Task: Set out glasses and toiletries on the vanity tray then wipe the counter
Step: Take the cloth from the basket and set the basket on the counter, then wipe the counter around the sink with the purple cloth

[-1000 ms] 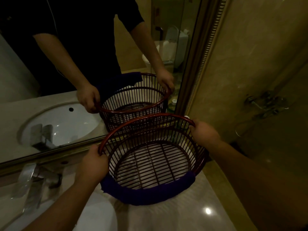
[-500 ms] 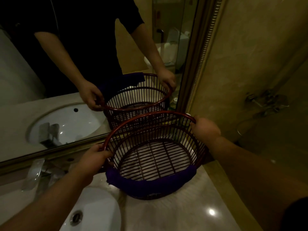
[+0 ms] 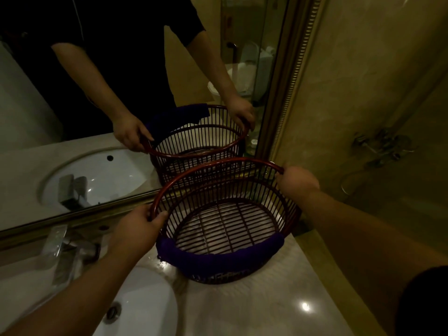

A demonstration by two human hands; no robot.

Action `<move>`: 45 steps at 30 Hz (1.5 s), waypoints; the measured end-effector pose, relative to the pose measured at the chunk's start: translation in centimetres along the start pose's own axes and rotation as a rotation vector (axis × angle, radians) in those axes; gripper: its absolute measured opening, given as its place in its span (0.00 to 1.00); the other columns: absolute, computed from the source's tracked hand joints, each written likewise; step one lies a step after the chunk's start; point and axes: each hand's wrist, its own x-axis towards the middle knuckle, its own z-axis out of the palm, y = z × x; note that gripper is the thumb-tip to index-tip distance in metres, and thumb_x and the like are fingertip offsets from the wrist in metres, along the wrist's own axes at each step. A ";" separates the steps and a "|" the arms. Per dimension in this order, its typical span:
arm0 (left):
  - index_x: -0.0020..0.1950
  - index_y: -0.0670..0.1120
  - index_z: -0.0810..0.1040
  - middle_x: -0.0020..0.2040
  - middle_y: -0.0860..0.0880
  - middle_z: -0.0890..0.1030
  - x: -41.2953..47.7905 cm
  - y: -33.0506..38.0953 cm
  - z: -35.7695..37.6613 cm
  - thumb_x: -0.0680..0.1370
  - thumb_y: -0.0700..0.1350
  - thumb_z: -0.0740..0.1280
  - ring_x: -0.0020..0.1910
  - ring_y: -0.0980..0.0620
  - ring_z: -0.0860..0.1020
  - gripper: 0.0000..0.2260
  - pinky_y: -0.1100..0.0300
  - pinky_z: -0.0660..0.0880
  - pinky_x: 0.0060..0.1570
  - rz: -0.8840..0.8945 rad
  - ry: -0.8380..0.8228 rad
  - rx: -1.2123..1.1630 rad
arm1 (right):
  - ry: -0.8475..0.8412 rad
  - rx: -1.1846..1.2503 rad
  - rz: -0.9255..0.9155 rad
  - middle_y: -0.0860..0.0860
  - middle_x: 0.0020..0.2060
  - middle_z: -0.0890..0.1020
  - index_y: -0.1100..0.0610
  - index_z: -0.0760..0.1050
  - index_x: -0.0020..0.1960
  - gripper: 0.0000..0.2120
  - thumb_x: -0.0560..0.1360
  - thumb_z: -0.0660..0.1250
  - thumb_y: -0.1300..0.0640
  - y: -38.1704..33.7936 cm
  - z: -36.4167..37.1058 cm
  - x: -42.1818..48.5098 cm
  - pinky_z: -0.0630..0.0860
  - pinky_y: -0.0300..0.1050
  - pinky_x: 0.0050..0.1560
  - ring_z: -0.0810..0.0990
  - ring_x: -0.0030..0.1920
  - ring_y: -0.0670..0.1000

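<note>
A round dark-red slatted basket [image 3: 218,166] sits on the marble counter [image 3: 254,306] against the mirror, with nothing inside it. A purple cloth [image 3: 218,259] is draped over its near rim. My left hand [image 3: 138,226] grips the rim on the left side. On the far right, my right hand [image 3: 297,181] grips the rim too. No glasses or toiletries show in this view.
A white sink [image 3: 145,306] with a drain lies at the lower left, a chrome faucet [image 3: 70,248] behind it. The mirror [image 3: 121,69] backs the counter and reflects the basket and the person. A beige wall with a shower fitting [image 3: 380,146] stands right.
The basket has shifted slightly right and back toward the mirror and lies lower on the counter. Both hands keep their grip on the rim.
</note>
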 end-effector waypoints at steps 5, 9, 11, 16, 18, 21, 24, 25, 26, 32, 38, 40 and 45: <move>0.68 0.50 0.69 0.56 0.44 0.80 -1.4 0.4 -0.6 0.76 0.52 0.73 0.49 0.43 0.82 0.23 0.50 0.81 0.38 -0.239 -0.344 -0.316 | 0.002 0.053 0.060 0.49 0.38 0.78 0.50 0.70 0.52 0.12 0.82 0.60 0.41 0.7 -1.4 -2.4 0.69 0.43 0.30 0.76 0.35 0.47; 0.67 0.51 0.70 0.56 0.45 0.80 -2.9 0.3 -1.2 0.75 0.56 0.74 0.50 0.44 0.81 0.25 0.53 0.80 0.38 -0.270 -0.436 -0.331 | -0.015 0.222 0.208 0.48 0.39 0.77 0.53 0.70 0.62 0.18 0.80 0.64 0.41 1.3 -1.5 -6.1 0.71 0.43 0.30 0.77 0.36 0.47; 0.65 0.50 0.72 0.54 0.45 0.81 -3.6 0.3 -1.4 0.74 0.56 0.74 0.48 0.44 0.82 0.24 0.53 0.80 0.38 -0.289 -0.446 -0.351 | -0.073 0.398 0.330 0.50 0.43 0.78 0.55 0.67 0.66 0.24 0.79 0.66 0.41 1.3 -1.0 -8.5 0.78 0.47 0.34 0.80 0.41 0.51; 0.58 0.49 0.77 0.50 0.45 0.83 -5.6 0.2 -2.2 0.75 0.56 0.74 0.47 0.45 0.83 0.18 0.55 0.78 0.37 -0.287 -0.453 -0.379 | -0.203 0.817 0.489 0.58 0.53 0.81 0.59 0.66 0.69 0.30 0.78 0.71 0.42 0.4 -0.2 -14.5 0.79 0.48 0.34 0.84 0.45 0.57; 0.56 0.47 0.79 0.50 0.45 0.84 -6.4 0.3 -2.6 0.75 0.56 0.73 0.47 0.46 0.82 0.16 0.55 0.77 0.38 -0.253 -0.456 -0.346 | -0.245 0.920 0.512 0.58 0.55 0.82 0.59 0.67 0.69 0.28 0.78 0.71 0.44 -0.2 0.1 -16.7 0.81 0.50 0.38 0.85 0.47 0.57; 0.51 0.46 0.80 0.45 0.45 0.84 -7.5 0.3 -3.1 0.76 0.54 0.73 0.44 0.47 0.83 0.12 0.57 0.75 0.36 -0.208 -0.414 -0.271 | -0.244 1.068 0.505 0.57 0.57 0.82 0.57 0.71 0.68 0.23 0.79 0.71 0.48 -1.4 0.3 -19.3 0.83 0.52 0.45 0.84 0.51 0.58; 0.51 0.46 0.79 0.45 0.44 0.84 -8.5 0.2 -3.5 0.77 0.47 0.73 0.44 0.47 0.82 0.07 0.53 0.79 0.41 -0.181 -0.384 -0.265 | -0.158 1.115 0.425 0.56 0.59 0.82 0.57 0.73 0.68 0.22 0.77 0.74 0.56 -2.5 0.3 -20.9 0.83 0.52 0.45 0.82 0.55 0.57; 0.51 0.46 0.79 0.46 0.44 0.83 -8.8 0.2 -3.8 0.77 0.46 0.73 0.46 0.46 0.82 0.06 0.51 0.79 0.46 -0.174 -0.379 -0.260 | -0.130 1.083 0.409 0.56 0.59 0.82 0.57 0.74 0.68 0.22 0.76 0.75 0.57 -2.7 0.3 -21.3 0.83 0.55 0.49 0.82 0.55 0.58; 0.51 0.45 0.78 0.47 0.44 0.82 -9.0 0.1 -4.1 0.77 0.45 0.73 0.47 0.46 0.81 0.06 0.49 0.79 0.49 -0.168 -0.377 -0.267 | -0.108 1.041 0.403 0.56 0.58 0.82 0.58 0.74 0.68 0.23 0.76 0.75 0.58 -2.9 0.3 -21.6 0.83 0.57 0.54 0.82 0.56 0.58; 0.46 0.42 0.77 0.42 0.41 0.83 -9.8 -0.8 -6.6 0.74 0.41 0.73 0.37 0.46 0.81 0.07 0.53 0.78 0.35 -0.107 -0.331 -0.438 | -0.089 0.819 0.367 0.54 0.58 0.80 0.55 0.74 0.67 0.22 0.75 0.76 0.58 -2.6 -0.6 -22.6 0.83 0.56 0.53 0.81 0.54 0.55; 0.51 0.40 0.76 0.46 0.39 0.83 -10.1 -1.1 -9.1 0.75 0.38 0.73 0.42 0.42 0.84 0.08 0.52 0.83 0.38 -0.053 -0.303 -0.484 | -0.056 0.763 0.166 0.46 0.40 0.85 0.46 0.77 0.61 0.16 0.76 0.74 0.58 -4.0 -3.5 -23.0 0.83 0.42 0.40 0.85 0.42 0.46; 0.54 0.44 0.76 0.48 0.41 0.82 -10.3 -1.2 -10.0 0.75 0.37 0.73 0.42 0.44 0.84 0.10 0.56 0.82 0.35 -0.039 -0.283 -0.478 | -0.064 0.789 0.108 0.46 0.40 0.87 0.46 0.78 0.60 0.14 0.77 0.73 0.60 -5.2 -4.7 -23.5 0.81 0.38 0.37 0.86 0.41 0.44; 0.55 0.54 0.80 0.50 0.48 0.83 -10.2 -2.6 -13.3 0.77 0.39 0.71 0.43 0.50 0.83 0.12 0.59 0.81 0.35 0.059 -0.241 -0.417 | -0.024 0.779 0.018 0.46 0.47 0.84 0.44 0.82 0.50 0.10 0.78 0.72 0.59 -9.0 -7.6 -24.4 0.79 0.35 0.37 0.83 0.46 0.46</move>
